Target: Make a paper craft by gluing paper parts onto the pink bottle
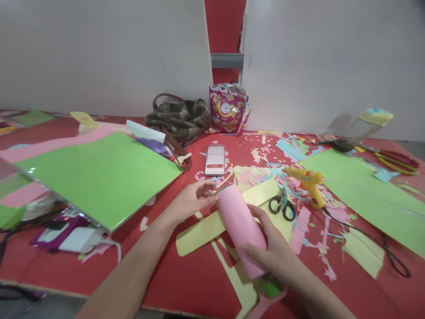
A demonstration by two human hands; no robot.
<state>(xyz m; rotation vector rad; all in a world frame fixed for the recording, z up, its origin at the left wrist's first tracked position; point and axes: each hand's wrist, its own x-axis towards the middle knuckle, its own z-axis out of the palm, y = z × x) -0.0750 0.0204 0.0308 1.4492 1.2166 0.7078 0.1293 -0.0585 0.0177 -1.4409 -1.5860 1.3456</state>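
Observation:
A pink paper roll lies slanted between my hands above the red table. My right hand is wrapped round its near end, fingers closed on the paper. My left hand pinches the far rim of the roll with thumb and fingertips. Something green shows just under my right hand at the roll's near end; I cannot make out what it is. Yellow paper offcuts lie beneath the roll.
Black-handled scissors and a yellow glue gun with its black cord lie right of the roll. A phone sits ahead. Green sheets lie left and right. A snack bag, plaid bag and red scissors sit farther back.

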